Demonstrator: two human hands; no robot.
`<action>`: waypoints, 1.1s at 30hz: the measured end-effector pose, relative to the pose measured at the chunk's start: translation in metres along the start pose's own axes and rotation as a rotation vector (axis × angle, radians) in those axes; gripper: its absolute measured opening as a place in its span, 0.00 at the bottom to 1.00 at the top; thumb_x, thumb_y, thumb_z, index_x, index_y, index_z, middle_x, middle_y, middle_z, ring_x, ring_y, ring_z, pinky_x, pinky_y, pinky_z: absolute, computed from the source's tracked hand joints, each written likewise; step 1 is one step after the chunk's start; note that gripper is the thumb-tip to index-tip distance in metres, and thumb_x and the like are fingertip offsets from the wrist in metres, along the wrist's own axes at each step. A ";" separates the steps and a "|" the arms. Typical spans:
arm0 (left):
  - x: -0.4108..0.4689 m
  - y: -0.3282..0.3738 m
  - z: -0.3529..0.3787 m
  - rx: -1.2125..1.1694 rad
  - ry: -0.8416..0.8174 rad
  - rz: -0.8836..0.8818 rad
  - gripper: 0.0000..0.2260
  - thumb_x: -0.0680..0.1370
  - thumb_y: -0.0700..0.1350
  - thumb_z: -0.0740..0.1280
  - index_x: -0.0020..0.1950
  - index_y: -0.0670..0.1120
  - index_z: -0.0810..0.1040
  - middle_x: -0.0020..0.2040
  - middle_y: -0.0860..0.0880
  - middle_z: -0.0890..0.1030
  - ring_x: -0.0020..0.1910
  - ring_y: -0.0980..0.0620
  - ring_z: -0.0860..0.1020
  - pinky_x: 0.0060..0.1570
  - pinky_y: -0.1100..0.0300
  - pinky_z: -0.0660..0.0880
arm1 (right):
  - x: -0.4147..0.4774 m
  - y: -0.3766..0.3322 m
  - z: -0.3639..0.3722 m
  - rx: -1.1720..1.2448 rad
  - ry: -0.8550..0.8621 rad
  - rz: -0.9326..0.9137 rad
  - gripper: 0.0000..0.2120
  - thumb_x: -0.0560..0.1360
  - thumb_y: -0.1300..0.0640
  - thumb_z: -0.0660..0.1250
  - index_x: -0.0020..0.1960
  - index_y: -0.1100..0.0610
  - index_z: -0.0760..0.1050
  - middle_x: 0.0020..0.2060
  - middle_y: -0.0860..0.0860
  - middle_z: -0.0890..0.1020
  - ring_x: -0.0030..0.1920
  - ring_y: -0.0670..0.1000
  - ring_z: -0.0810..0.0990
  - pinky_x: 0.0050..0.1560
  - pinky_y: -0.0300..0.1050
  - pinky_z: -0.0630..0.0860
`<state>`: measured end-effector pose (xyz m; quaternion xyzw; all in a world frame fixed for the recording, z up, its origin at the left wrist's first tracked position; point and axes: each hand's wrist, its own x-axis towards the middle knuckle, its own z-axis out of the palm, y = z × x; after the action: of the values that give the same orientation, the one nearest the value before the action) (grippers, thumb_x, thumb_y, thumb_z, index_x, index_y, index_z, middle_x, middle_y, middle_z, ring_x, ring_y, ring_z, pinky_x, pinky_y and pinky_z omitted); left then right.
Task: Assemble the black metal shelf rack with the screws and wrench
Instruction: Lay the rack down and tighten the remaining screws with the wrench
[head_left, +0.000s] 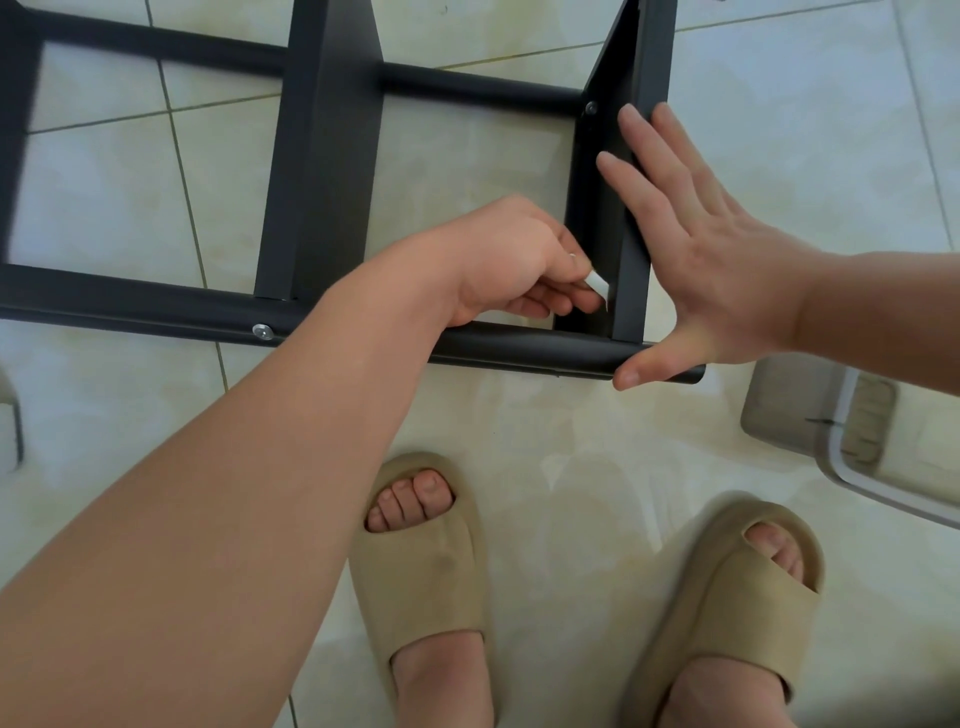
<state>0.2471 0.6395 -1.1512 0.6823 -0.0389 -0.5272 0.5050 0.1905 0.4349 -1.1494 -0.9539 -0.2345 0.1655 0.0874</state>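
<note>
The black metal shelf rack lies on the tiled floor with its round tube rails running left to right. My left hand pinches a small silvery piece, maybe the wrench, against the inner face of the rightmost shelf panel, just above the near rail. Whether it is the wrench I cannot tell. My right hand presses flat on the outer side of that panel with straight fingers, the thumb resting on the rail's end. One screw head shows on the near rail, another on the far rail.
My two feet in beige slides stand just in front of the rack. A grey and white object lies on the floor at the right. A grey shape sits at the left edge.
</note>
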 end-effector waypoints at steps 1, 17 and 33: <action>-0.001 0.000 -0.001 0.012 -0.006 0.002 0.10 0.81 0.39 0.64 0.40 0.46 0.77 0.38 0.50 0.86 0.37 0.56 0.80 0.51 0.57 0.77 | 0.000 0.000 0.000 0.002 -0.001 -0.001 0.69 0.60 0.12 0.50 0.82 0.60 0.39 0.80 0.60 0.37 0.80 0.62 0.34 0.77 0.58 0.38; -0.012 0.000 -0.006 0.242 -0.056 0.032 0.08 0.78 0.36 0.68 0.41 0.46 0.81 0.40 0.51 0.86 0.42 0.55 0.81 0.58 0.52 0.78 | 0.000 -0.001 -0.001 -0.011 -0.001 0.005 0.69 0.60 0.12 0.51 0.82 0.62 0.39 0.80 0.61 0.38 0.80 0.62 0.34 0.78 0.60 0.40; -0.010 -0.004 -0.010 0.420 0.141 0.086 0.04 0.72 0.44 0.77 0.41 0.53 0.84 0.36 0.53 0.85 0.39 0.56 0.83 0.46 0.57 0.78 | 0.000 -0.002 -0.003 -0.003 -0.018 0.027 0.70 0.59 0.12 0.50 0.82 0.60 0.40 0.80 0.60 0.37 0.80 0.62 0.34 0.79 0.63 0.42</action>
<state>0.2485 0.6533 -1.1480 0.8053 -0.1414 -0.4365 0.3754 0.1907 0.4368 -1.1466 -0.9556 -0.2228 0.1749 0.0815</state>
